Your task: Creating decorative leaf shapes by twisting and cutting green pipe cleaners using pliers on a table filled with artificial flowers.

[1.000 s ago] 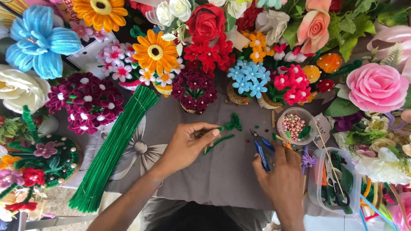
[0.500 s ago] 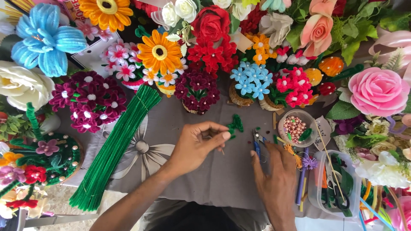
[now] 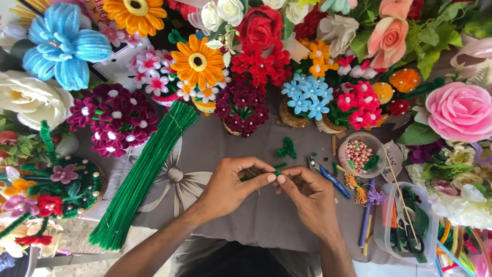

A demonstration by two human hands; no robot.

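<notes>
My left hand (image 3: pixel 233 185) and my right hand (image 3: pixel 309 199) meet over the grey cloth (image 3: pixel 266 220), fingertips pinched together on a short green pipe-cleaner piece (image 3: pixel 277 171). Only small green bits of it show between the fingers. A small twisted green pipe-cleaner shape (image 3: pixel 287 147) lies on the cloth just beyond the hands. Blue-handled pliers (image 3: pixel 328 177) lie beside my right hand.
A long bundle of green pipe cleaners (image 3: pixel 143 177) lies diagonally at left. Pipe-cleaner flower pots and bouquets ring the cloth on the far side and both sides. A clear bowl of pink beads (image 3: pixel 359 154) and a clear tub of tools (image 3: pixel 405 223) stand at right.
My right hand left the pliers on the cloth and came up to my left hand. Both hands now pinch the green piece together, nearer to me than before.
</notes>
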